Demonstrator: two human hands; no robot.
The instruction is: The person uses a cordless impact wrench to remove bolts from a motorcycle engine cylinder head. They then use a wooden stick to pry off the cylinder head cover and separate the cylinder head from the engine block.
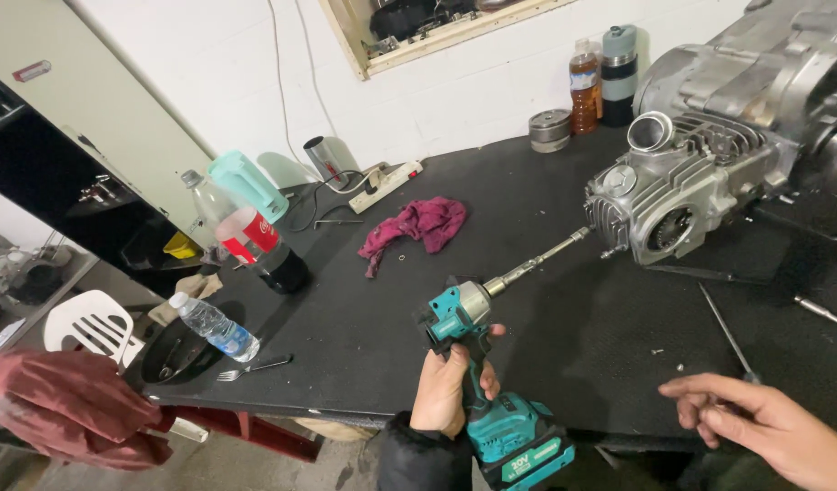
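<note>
My left hand grips the handle of a teal cordless impact driver. Its long socket extension points up and right, with the tip close to the side of a silver engine on the black bench. My right hand hovers low at the right with fingers spread and empty, just below a thin screwdriver lying on the mat.
A magenta rag, power strip, large cola bottle, small water bottle, fork and black bowl lie on the left of the bench. An amber bottle and flask stand by the back wall. White chair at left.
</note>
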